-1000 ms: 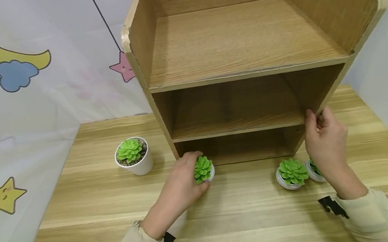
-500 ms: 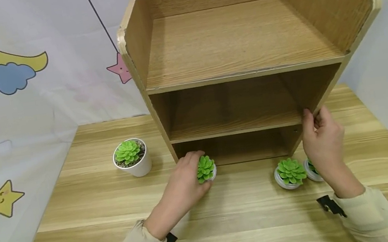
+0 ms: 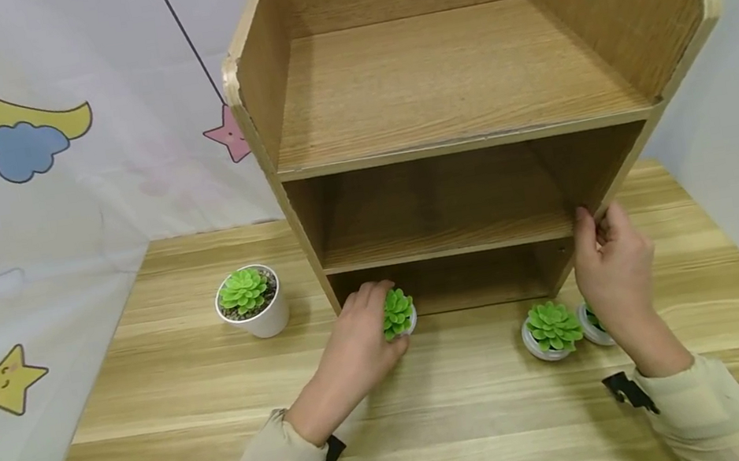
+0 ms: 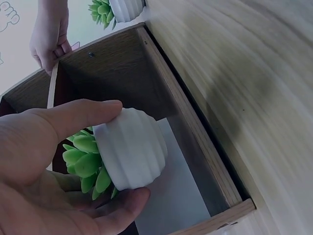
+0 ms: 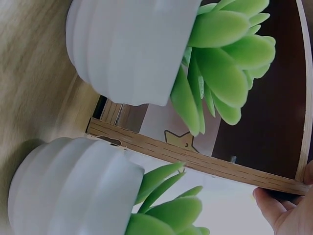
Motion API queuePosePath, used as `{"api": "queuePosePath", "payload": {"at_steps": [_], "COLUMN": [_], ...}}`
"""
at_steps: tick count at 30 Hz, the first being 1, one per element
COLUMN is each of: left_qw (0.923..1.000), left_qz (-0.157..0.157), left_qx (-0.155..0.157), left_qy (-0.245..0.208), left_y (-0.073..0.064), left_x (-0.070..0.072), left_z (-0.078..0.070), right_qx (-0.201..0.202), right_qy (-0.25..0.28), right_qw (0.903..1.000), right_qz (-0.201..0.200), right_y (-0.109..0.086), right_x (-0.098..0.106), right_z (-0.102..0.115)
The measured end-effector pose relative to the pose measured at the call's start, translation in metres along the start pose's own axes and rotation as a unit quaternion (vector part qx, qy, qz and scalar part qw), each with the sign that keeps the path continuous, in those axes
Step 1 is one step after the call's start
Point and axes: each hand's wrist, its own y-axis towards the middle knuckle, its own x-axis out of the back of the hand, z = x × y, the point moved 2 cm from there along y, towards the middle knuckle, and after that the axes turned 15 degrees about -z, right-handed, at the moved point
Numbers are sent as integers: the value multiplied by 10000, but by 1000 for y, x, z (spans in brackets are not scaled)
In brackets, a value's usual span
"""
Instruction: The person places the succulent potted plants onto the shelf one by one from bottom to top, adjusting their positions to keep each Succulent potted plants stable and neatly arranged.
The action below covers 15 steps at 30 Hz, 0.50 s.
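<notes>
A two-tier wooden shelf unit [image 3: 454,78] with an open top stands at the back of the table. My left hand [image 3: 350,341] grips a small potted succulent [image 3: 398,312] at the left front of its lowest compartment. In the left wrist view, thumb and fingers hold the ribbed white pot [image 4: 134,152] near its rim, tipped sideways in that picture. My right hand [image 3: 615,269] pinches the front edge of the unit's right side panel at middle-board height. Below that hand, two more potted succulents stand on the table, one [image 3: 551,329] fully seen, the other [image 3: 592,326] partly hidden by the wrist.
A succulent in a smooth white pot [image 3: 254,303] stands left of the shelf unit. Around the wood-grain table [image 3: 442,427] hangs a white cloth [image 3: 131,123] printed with moons and stars. The right wrist view shows a ribbed pot [image 5: 127,49] close up.
My left hand has moved slightly right and toward the shelf unit with the succulent. The right hand keeps its hold on the side panel. The head view has shifted a little.
</notes>
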Motion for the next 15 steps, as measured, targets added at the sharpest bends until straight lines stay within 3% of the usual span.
{"api": "queuePosePath", "payload": {"at_steps": [15], "left_qw": [9999], "left_qz": [-156], "left_qx": [21], "left_qy": [7], "left_y": [4], "left_x": [-6], "left_z": [-1], "right_qx": [38], "right_qy": [-37], "right_qw": [9999], "right_qz": [-114], "right_y": [-1], "right_x": [-1], "right_z": [-1]}}
